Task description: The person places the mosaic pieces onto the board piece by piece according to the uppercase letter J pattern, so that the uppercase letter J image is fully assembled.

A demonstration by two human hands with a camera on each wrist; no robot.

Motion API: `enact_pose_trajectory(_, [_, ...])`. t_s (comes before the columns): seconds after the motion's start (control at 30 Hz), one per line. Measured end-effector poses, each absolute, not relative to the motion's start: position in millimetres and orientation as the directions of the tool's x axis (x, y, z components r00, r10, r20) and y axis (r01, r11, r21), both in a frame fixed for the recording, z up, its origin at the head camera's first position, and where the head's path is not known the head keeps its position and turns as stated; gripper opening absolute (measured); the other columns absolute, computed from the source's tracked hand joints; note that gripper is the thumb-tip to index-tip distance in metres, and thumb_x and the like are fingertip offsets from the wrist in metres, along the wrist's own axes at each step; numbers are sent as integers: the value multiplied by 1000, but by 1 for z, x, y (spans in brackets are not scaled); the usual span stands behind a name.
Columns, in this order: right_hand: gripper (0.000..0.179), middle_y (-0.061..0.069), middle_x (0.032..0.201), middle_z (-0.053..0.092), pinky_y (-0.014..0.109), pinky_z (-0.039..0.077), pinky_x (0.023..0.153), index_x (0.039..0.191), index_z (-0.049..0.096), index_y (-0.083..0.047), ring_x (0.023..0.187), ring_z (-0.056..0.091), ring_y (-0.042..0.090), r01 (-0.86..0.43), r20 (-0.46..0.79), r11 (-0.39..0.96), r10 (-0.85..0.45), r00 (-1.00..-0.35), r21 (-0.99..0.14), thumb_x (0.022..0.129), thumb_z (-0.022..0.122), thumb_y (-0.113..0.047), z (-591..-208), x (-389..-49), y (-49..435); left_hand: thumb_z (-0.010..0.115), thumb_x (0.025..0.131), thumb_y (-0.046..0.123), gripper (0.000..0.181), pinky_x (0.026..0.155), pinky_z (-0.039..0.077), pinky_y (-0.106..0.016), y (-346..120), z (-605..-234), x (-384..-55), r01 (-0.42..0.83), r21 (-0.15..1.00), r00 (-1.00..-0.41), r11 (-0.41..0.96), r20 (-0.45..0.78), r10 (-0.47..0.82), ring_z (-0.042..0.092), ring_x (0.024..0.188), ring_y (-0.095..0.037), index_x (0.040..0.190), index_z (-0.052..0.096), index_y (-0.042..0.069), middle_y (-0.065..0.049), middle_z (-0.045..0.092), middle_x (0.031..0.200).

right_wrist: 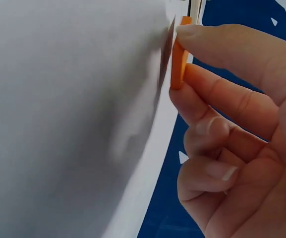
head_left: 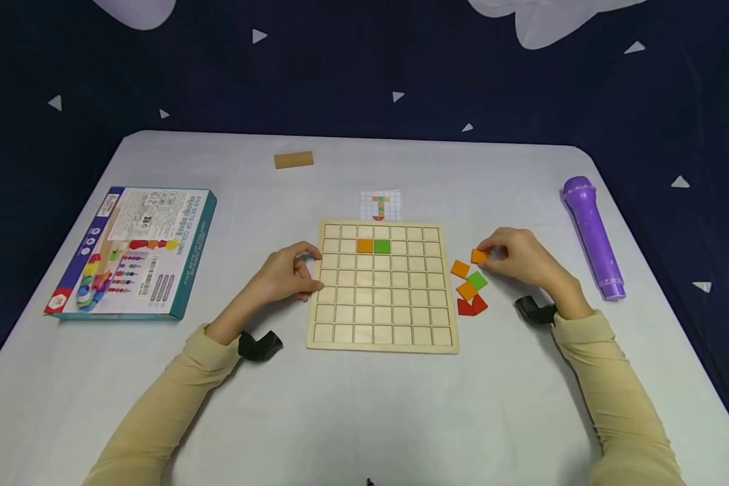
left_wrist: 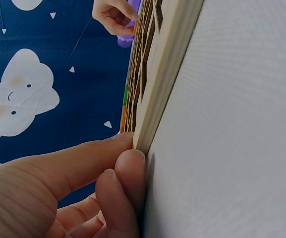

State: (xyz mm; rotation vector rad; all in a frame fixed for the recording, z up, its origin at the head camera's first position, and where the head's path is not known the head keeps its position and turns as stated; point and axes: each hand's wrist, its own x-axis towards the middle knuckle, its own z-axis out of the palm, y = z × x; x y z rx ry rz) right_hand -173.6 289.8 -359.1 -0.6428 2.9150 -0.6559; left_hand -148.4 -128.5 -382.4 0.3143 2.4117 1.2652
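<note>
A pale wooden grid board [head_left: 383, 342] lies mid-table, with an orange square tile [head_left: 365, 246] and a green square tile [head_left: 382, 246] side by side in its second row. My left hand [head_left: 284, 273] holds the board's left edge; in the left wrist view, the thumb and a finger [left_wrist: 131, 171] meet at that edge. Right of the board, my right hand [head_left: 516, 255] pinches an orange square tile [right_wrist: 179, 62] between thumb and fingers, tilted just above the table. Near it lie two orange tiles [head_left: 460, 268], a green tile [head_left: 476, 280] and two red pieces [head_left: 465, 307].
A small pattern card [head_left: 381, 205] touches or nearly touches the board's far edge. On the left is a flat toy box [head_left: 133, 253]; on the right, a purple cylinder [head_left: 594, 239] with a wider end. A brown strip [head_left: 294, 160] lies at the back.
</note>
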Motion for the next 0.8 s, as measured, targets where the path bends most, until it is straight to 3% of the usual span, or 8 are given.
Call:
enact_pose_trajectory(0.2, [19, 11, 86, 68, 18, 37, 56, 95, 71, -2, 66, 45, 15, -420, 70, 806, -432, -899, -416, 75, 73, -5, -354, -174, 283, 74, 77, 8, 48, 52, 53, -28, -129, -383, -150, 35, 824, -899, 565, -221, 379, 61, 47, -12, 119, 51, 4, -4, 63, 63])
enact_pose_trajectory(0.8, [18, 8, 88, 68, 20, 37, 54, 96, 72, -5, 62, 44, 12, -494, 77, 771, -509, -857, -403, 78, 72, -9, -346, -185, 247, 74, 78, 9, 48, 52, 52, -28, -128, -383, -148, 20, 825, -895, 565, -237, 377, 60, 47, -12, 119, 51, 5, -3, 63, 63])
